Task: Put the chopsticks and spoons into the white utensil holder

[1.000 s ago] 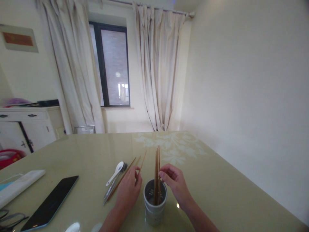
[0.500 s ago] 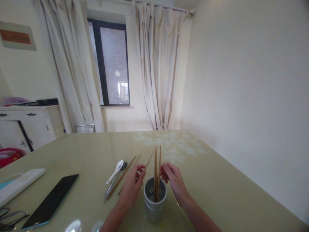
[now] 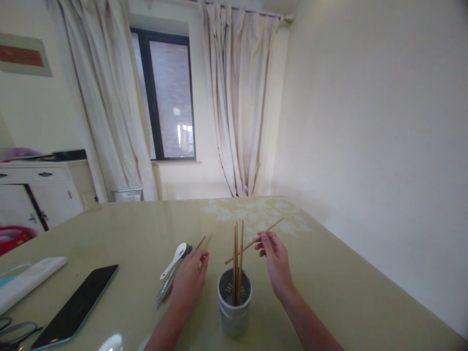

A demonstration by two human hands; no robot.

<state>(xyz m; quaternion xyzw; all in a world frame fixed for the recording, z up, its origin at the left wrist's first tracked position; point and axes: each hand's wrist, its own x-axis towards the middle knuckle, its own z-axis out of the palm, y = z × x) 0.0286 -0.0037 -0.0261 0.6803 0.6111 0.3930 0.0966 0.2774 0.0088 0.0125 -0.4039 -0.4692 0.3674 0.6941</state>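
My right hand pinches a wooden chopstick, held slanted above and behind a grey cylindrical utensil holder. Several chopsticks stand upright in this holder, which has small holes in its bottom. To the left, my left hand hovers over or touches chopsticks lying on the table; its fingers are bent, with a gap at the thumb. Beside it lie a white spoon and metal cutlery, partly covered by the hand.
On the table at the left are a black phone, a white long object and eyeglasses. A shiny white object shows at the bottom edge. The wall runs along the right side.
The chopstick that was in my left hand is now in my right hand, which has risen to the right. My left hand has moved left to the chopsticks on the table.
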